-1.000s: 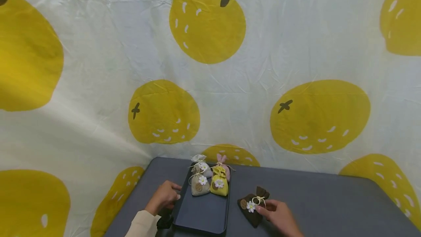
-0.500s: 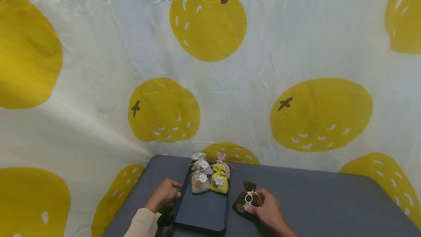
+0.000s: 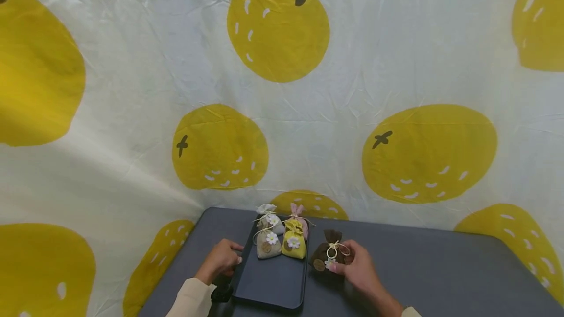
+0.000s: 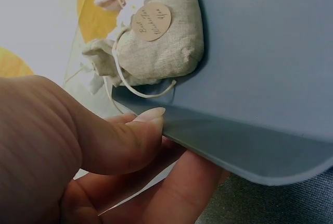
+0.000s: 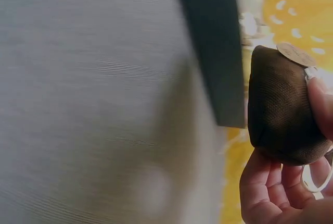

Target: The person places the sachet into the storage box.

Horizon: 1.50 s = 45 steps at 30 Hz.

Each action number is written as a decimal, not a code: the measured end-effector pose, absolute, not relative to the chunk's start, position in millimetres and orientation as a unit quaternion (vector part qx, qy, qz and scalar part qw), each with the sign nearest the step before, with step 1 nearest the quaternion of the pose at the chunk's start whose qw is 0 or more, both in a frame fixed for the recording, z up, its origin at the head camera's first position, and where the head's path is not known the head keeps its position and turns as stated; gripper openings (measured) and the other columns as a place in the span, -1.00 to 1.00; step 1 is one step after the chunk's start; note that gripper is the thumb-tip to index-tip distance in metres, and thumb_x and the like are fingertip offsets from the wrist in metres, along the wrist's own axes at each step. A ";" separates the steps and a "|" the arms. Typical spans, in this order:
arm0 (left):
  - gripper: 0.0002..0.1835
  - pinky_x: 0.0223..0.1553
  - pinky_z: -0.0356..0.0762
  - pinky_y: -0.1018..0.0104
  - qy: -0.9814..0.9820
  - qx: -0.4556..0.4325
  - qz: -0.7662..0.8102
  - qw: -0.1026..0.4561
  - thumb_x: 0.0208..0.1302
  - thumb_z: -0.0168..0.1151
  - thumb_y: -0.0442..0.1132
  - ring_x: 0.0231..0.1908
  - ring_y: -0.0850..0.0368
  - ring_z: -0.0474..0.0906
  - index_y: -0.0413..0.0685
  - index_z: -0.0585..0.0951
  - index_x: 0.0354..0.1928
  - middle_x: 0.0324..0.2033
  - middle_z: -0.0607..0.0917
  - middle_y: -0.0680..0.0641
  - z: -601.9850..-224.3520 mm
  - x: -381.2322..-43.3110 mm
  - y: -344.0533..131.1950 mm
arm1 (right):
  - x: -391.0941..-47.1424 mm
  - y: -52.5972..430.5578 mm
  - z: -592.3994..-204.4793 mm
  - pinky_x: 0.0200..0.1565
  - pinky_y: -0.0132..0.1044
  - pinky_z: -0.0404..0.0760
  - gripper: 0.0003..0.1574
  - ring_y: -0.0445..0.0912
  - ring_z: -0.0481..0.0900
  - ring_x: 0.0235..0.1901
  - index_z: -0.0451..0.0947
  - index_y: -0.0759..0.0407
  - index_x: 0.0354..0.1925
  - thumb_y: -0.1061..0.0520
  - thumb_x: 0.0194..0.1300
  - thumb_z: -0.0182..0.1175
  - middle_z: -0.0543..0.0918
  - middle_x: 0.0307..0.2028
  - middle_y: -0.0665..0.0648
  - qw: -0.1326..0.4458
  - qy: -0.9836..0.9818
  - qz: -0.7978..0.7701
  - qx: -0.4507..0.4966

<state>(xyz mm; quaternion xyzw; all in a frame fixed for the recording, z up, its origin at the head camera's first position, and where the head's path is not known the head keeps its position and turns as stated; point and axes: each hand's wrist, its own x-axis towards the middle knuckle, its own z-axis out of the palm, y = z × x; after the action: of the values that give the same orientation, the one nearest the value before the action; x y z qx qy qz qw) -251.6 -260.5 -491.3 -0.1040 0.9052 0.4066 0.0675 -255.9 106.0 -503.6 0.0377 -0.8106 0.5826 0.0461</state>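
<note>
In the head view, my left hand (image 3: 220, 260) grips the left side of a dark grey tray (image 3: 270, 285). The left wrist view shows the thumb on the tray's rim (image 4: 229, 168) with fingers underneath. My right hand (image 3: 359, 268) holds a dark brown drawstring pouch (image 3: 323, 254) above the table, just right of the tray. A cream cord, a white flower and a round tag decorate the pouch. At the tray's far end sit a beige pouch (image 3: 267, 249), a yellow pouch (image 3: 296, 253), a whitish pouch (image 3: 278, 229) and a pink pouch (image 3: 297, 211).
The tray lies on a dark grey table (image 3: 423, 273). Behind and to the left hangs a white cloth (image 3: 313, 155) printed with large yellow fruits. A black object (image 3: 221, 294) shows by my left wrist, next to the tray's near left corner.
My right hand has raised the brown pouch, turned it more upright and brought it left, closer to the tray. My left hand and the tray have stayed in place.
</note>
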 end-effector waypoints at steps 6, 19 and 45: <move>-0.63 -0.39 0.77 0.02 0.906 -0.108 0.403 0.068 0.20 0.33 -0.55 -0.24 -0.04 0.72 -0.31 0.74 0.08 0.05 0.71 -0.45 -490.6 -251.3 -261.4 | -262.3 102.8 -469.1 -0.24 -0.31 0.65 -0.41 -0.03 0.73 -0.25 0.62 0.34 -0.08 0.41 -0.14 0.61 0.76 -0.09 0.30 0.064 -0.822 0.562 0.057; -0.62 -0.40 0.76 0.05 0.905 -0.114 0.405 0.071 0.21 0.32 -0.54 -0.27 -0.02 0.71 -0.28 0.74 0.09 0.09 0.69 -0.46 -490.6 -253.1 -263.5 | -260.9 79.8 -426.7 -0.21 -0.22 0.67 -0.46 0.03 0.74 -0.16 0.64 0.25 -0.09 0.33 -0.08 0.62 0.76 -0.03 0.28 0.060 -0.827 0.553 0.087; -0.62 -0.38 0.76 0.04 0.900 -0.123 0.409 0.092 0.22 0.33 -0.54 -0.22 -0.05 0.73 -0.26 0.75 0.09 0.11 0.70 -0.44 -489.1 -256.6 -262.5 | -262.8 29.1 -412.1 -0.18 -0.31 0.67 -0.43 -0.07 0.72 -0.17 0.63 0.26 -0.07 0.41 -0.10 0.60 0.78 -0.09 0.24 0.039 -0.791 0.593 0.146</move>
<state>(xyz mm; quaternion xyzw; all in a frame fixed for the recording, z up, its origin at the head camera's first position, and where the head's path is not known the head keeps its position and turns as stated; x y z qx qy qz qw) -256.6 -262.5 -489.1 -0.1231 0.8996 0.4089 0.0920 -262.8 29.1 -412.1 0.1456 -0.7909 0.5930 0.0391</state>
